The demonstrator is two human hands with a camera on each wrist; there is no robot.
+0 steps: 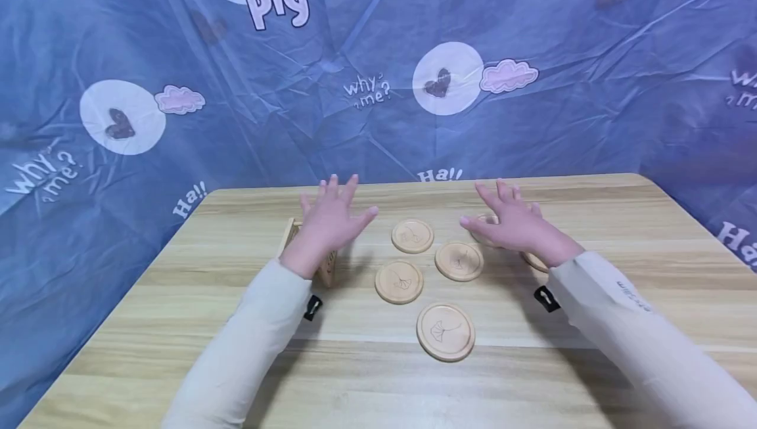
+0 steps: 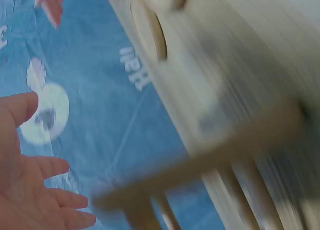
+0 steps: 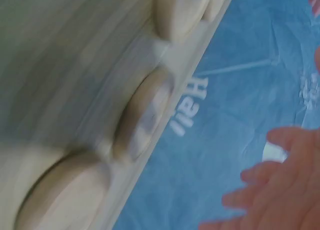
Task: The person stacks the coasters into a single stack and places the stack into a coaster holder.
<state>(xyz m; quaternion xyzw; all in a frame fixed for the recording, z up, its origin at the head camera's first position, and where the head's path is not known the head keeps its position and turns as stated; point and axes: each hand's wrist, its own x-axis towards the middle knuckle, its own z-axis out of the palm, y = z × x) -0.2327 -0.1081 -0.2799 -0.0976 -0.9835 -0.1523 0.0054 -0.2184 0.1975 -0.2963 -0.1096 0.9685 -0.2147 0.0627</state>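
My left hand (image 1: 331, 219) is held over the table with its fingers spread, holding nothing. Below and partly behind it stands a small wooden rack (image 1: 328, 270), which the left wrist view shows blurred, with its bars (image 2: 240, 190). On the right, my right hand (image 1: 511, 222) hovers with fingers stretched apart. Under it one round wooden coaster (image 1: 482, 233) is partly covered, and another coaster (image 1: 535, 261) shows beside the wrist. Between the hands lie more coasters with leaf-like line drawings, among them a far one (image 1: 412, 236) and a near one (image 1: 446, 332).
The light wood table (image 1: 177, 324) ends at the back against a blue printed cloth (image 1: 367, 133). Two more coasters, one at the middle right (image 1: 459, 261) and one at the middle left (image 1: 399, 282), lie flat. Black clips (image 1: 547, 299) hang below both wrists.
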